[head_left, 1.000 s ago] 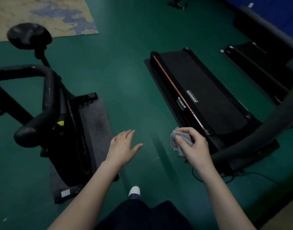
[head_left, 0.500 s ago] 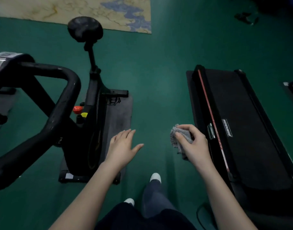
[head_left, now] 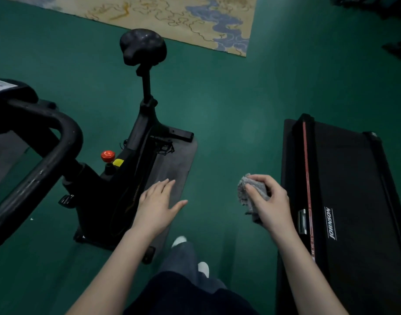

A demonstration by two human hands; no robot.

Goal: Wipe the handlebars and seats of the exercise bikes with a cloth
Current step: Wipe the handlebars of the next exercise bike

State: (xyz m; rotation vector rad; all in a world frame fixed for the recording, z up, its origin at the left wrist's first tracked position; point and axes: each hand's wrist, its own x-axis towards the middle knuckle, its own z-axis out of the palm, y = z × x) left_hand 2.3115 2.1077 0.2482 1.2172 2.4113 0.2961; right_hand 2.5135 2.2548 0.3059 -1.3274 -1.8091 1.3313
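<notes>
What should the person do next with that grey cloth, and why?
Probably swing the right hand leftward and bring the cloth to the bike's handlebar. The cloth is bunched in that hand over bare green floor, touching no part of the bike. The handlebar looks like the nearest part to wipe, while the seat stands farther off. The left hand is open and empty.

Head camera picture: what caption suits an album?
Right hand clutching crumpled grey cloth, left hand open, beside black exercise bike.
</notes>
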